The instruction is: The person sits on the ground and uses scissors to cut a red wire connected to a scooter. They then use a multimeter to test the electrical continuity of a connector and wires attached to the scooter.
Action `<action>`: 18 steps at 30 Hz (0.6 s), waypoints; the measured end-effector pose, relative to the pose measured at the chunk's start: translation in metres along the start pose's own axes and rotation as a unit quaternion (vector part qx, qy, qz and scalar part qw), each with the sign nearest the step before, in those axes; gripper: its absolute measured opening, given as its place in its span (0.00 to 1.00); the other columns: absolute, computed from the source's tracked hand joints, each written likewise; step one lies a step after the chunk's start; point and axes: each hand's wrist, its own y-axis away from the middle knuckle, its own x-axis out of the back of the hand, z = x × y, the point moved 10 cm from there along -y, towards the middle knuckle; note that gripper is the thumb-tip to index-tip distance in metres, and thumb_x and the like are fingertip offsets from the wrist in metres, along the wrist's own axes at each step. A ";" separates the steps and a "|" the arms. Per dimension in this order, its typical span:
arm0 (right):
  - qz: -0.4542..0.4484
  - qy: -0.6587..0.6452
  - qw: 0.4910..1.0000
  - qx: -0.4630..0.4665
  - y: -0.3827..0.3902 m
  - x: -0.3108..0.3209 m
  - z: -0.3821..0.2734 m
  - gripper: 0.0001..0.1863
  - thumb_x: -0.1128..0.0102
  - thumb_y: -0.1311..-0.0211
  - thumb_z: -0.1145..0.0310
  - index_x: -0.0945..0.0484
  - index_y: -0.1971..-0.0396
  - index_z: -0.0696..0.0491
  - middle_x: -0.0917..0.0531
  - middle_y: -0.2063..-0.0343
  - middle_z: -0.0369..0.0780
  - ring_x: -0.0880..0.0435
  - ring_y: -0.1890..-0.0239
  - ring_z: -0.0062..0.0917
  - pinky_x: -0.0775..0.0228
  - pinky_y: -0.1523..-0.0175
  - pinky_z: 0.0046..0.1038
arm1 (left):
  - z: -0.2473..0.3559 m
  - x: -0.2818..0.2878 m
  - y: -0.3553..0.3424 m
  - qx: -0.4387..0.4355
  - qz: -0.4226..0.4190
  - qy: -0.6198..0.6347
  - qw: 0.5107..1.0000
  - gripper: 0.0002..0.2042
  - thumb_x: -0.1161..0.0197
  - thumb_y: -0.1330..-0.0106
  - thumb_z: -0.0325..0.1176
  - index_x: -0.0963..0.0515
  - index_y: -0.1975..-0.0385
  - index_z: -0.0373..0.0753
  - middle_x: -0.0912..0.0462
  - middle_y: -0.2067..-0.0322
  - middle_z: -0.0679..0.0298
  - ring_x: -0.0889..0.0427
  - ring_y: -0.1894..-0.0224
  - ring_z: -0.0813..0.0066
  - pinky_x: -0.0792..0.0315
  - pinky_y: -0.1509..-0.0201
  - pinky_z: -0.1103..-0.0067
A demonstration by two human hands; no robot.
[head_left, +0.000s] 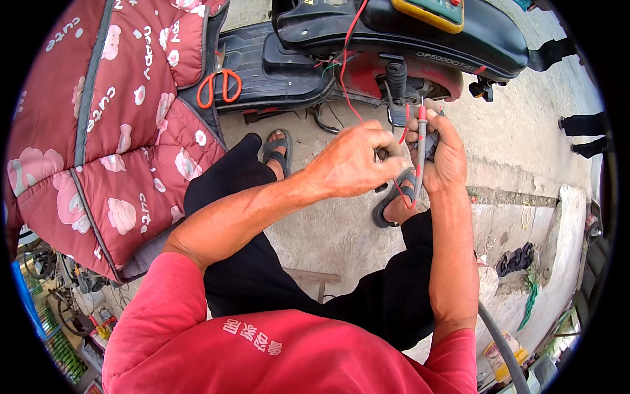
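Seated low beside a black scooter [400, 33], knees in black trousers, feet in sandals [277, 148] on the concrete floor [512, 144].

Left hand [351, 161] raised in front of the scooter's open side, grip closed: fingers pinched on a small dark part right against the right hand, too hidden to name. Thin red wire [346, 72] running from the scooter's top edge down past the left knuckles.

Right hand [441, 154] just beside the left, touching it, grip closed around a grey probe [420, 148] with a red tip end, held nearly upright, tip up toward the scooter's exposed red wiring bay. Another red lead looping below the two hands near the right sandal.

Yellow meter [433, 10] lying on the scooter seat, above the hands and well apart from them. Orange-handled scissors [220, 85] resting on the scooter's footboard, off to the left. Red quilted cover [105, 125] with pink pig print hanging at far left. Grey hose [502, 341] at lower right beside the right elbow. Red shirt filling the lower edge.
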 end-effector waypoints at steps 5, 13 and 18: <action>0.020 -0.005 1.000 0.021 -0.004 -0.004 0.004 0.19 0.38 0.39 0.68 0.28 0.50 0.58 0.19 0.67 0.43 0.21 0.71 0.25 0.26 0.65 0.25 | -0.001 -0.018 0.002 0.025 -0.018 -0.044 0.999 0.18 0.30 0.41 0.46 0.17 0.69 0.34 0.30 0.74 0.61 0.26 0.71 0.71 0.32 0.68 0.72; -0.014 -0.016 0.999 -0.026 0.003 -0.014 0.019 0.22 0.52 0.31 0.63 0.29 0.44 0.60 0.19 0.61 0.43 0.21 0.58 0.27 0.27 0.52 0.29 | -0.023 -0.020 -0.002 0.104 -0.024 0.071 0.992 0.16 0.35 0.36 0.41 0.21 0.74 0.31 0.29 0.80 0.66 0.31 0.77 0.80 0.37 0.74 0.75; -0.063 -0.002 0.998 -0.012 0.010 -0.027 0.020 0.23 0.57 0.30 0.64 0.30 0.42 0.63 0.21 0.51 0.47 0.21 0.50 0.33 0.31 0.42 0.37 | -0.029 -0.009 -0.001 0.163 -0.025 0.103 0.981 0.16 0.36 0.34 0.41 0.20 0.73 0.33 0.30 0.83 0.71 0.35 0.78 0.84 0.39 0.76 0.78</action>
